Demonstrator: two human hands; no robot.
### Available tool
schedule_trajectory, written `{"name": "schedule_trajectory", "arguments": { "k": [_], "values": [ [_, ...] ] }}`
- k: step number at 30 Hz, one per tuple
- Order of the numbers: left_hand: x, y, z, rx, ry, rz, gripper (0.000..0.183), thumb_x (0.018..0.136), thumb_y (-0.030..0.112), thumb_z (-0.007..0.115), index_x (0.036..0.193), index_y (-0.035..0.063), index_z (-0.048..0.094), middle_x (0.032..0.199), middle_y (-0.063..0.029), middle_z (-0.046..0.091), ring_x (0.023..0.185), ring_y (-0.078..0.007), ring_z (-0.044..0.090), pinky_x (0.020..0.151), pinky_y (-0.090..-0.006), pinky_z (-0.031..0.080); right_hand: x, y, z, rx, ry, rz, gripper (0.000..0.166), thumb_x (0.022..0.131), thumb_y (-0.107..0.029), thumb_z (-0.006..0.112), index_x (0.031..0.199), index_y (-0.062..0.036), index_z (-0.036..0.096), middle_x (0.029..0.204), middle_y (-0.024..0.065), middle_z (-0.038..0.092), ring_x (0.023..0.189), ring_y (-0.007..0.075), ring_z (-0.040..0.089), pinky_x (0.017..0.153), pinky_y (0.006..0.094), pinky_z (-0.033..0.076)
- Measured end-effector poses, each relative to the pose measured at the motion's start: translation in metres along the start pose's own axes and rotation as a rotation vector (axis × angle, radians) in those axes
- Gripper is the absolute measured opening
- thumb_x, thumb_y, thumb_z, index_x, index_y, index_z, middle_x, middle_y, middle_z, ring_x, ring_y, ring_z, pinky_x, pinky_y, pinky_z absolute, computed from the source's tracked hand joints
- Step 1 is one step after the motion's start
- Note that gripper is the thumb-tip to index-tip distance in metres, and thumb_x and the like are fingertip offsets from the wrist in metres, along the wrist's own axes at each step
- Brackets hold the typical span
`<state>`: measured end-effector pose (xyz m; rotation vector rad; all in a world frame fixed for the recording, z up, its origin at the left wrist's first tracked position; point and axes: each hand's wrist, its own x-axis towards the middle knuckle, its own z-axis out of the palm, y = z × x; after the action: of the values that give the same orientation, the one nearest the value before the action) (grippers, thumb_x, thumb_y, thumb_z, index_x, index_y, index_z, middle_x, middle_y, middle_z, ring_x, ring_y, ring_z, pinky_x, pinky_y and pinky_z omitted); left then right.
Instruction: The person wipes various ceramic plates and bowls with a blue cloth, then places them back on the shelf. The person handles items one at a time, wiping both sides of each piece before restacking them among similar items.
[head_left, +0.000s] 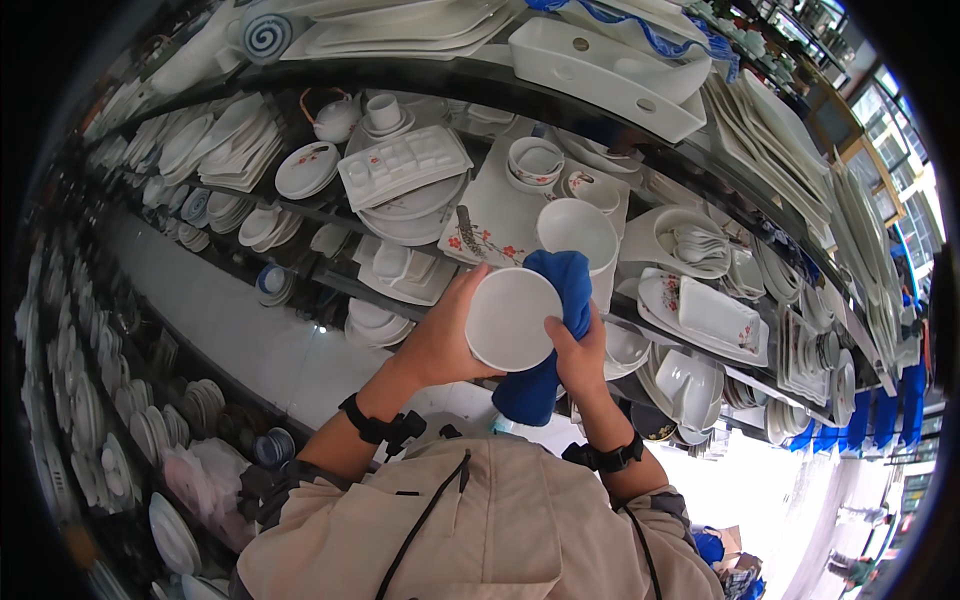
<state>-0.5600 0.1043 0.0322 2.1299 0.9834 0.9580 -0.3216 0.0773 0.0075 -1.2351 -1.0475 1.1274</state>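
Observation:
A round white ceramic bowl (513, 319) is held up in front of my chest, its opening towards the camera. My left hand (444, 330) grips it around its left side. On the right side, my right hand (581, 346) holds a blue cloth (568, 283), with the thumb at the bowl's rim; the cloth also hangs down below the bowl. Just beyond, another white bowl (578, 229) stands on a square white plate with a red blossom pattern (480, 240). Small nested bowls (535, 159) with red flowers sit farther back on that plate.
Shelves packed with white crockery surround me. Close by are a compartment dish (405, 166), a large bowl of spoons (694, 241) and rectangular plates (712, 315). A long white dish (607, 79) stands on the upper shelf. More stacked plates (171, 532) are at lower left.

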Motion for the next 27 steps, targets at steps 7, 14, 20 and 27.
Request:
{"name": "schedule_trajectory", "arguments": {
  "k": [7, 14, 20, 27],
  "values": [
    [0.03, -0.019, -0.011, 0.032, 0.064, -0.003, 0.141, 0.055, 0.023, 0.106, 0.165, -0.0012, 0.021, 0.159, -0.0269, 0.041, 0.148, -0.0428, 0.044, 0.12, -0.0497, 0.042, 0.03, -0.009, 0.017, -0.002, -0.011, -0.091, 0.054, 0.097, -0.012, 0.072, 0.146, 0.0007, 0.054, 0.131, 0.0113, 0.069, 0.113, 0.0165, 0.066, 0.102, 0.0326, 0.051],
    [0.078, -0.08, -0.04, -0.022, 0.062, -0.101, 0.135, 0.057, 0.024, 0.103, 0.162, -0.0034, 0.024, 0.161, -0.0281, 0.041, 0.147, -0.0459, 0.045, 0.125, -0.0533, 0.035, 0.057, 0.009, 0.031, 0.292, 0.262, -0.206, 0.06, 0.099, -0.006, 0.068, 0.152, -0.0049, 0.041, 0.131, 0.0159, 0.065, 0.105, 0.0259, 0.072, 0.088, 0.0393, 0.06],
    [0.123, -0.133, -0.049, 0.173, -0.064, 0.064, 0.132, 0.057, 0.035, 0.102, 0.159, -0.0069, 0.029, 0.156, -0.0275, 0.048, 0.143, -0.0432, 0.05, 0.125, -0.0602, 0.03, 0.06, -0.004, 0.045, 0.394, 0.46, -0.149, 0.058, 0.099, -0.014, 0.066, 0.15, -0.0058, 0.041, 0.127, 0.0229, 0.066, 0.102, 0.0312, 0.072, 0.08, 0.0456, 0.063],
    [0.152, -0.162, -0.04, 0.106, -0.196, 0.078, 0.13, 0.059, 0.043, 0.1, 0.158, -0.0085, 0.032, 0.155, -0.027, 0.051, 0.143, -0.0401, 0.051, 0.124, -0.0565, 0.031, 0.047, 0.005, 0.065, 0.29, 0.548, -0.205, 0.063, 0.099, -0.015, 0.067, 0.154, -0.0038, 0.038, 0.131, 0.0233, 0.064, 0.104, 0.0314, 0.071, 0.082, 0.0456, 0.063]
  ]
}}
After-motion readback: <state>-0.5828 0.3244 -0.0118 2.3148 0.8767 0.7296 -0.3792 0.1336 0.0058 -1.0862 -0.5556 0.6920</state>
